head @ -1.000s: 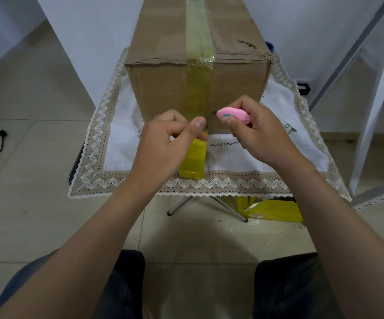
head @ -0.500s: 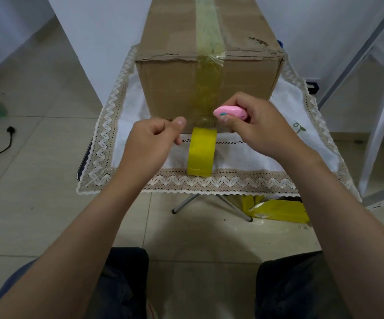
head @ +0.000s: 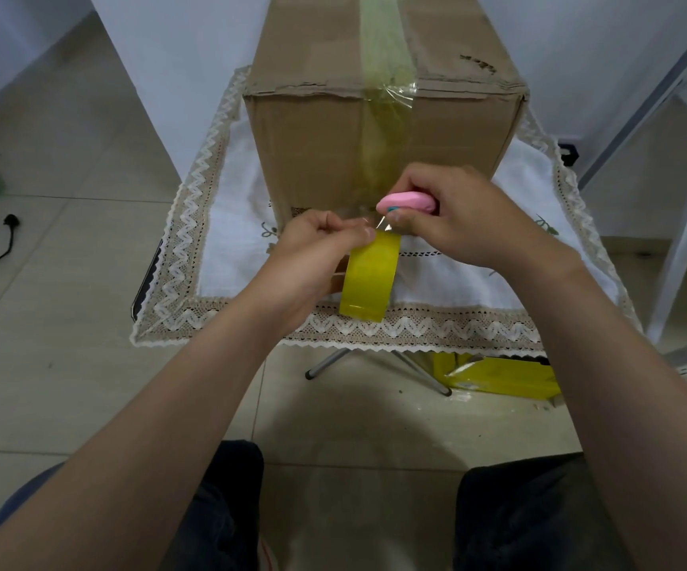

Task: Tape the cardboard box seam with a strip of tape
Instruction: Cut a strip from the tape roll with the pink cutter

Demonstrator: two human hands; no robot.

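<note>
Tape, a yellow roll [head: 370,278], hangs near the front edge of the table, in the middle, just above the lace trim of the white cloth [head: 226,249] that covers the table. Closest to the camera are two dark trouser knees, and two bare arms reach forward from them over the tiled floor [head: 65,364]. The left hand [head: 313,257] is curled shut on the roll of tape, and its thumb and finger pinch the shiny loose bit of tape at the top of the roll. The right hand [head: 457,216] is just beside it, almost touching, and it is closed around a small pink cutter [head: 407,203]. The tip of the cutter sits right at the clear tape between the two hands. Under the table a metal leg [head: 329,362] shows, and a crumpled yellow wrapper [head: 498,379] lies on the floor near the front right corner. Behind the hands the cardboard box [head: 309,150] stands in the middle of the table and fills most of it. A strip of see-through yellow tape [head: 381,129] runs down the middle of its front side and along the seam on its top. The front top edge of the box looks a bit torn. A black plug [head: 11,221] and its cord lie on the floor far off to the left.
</note>
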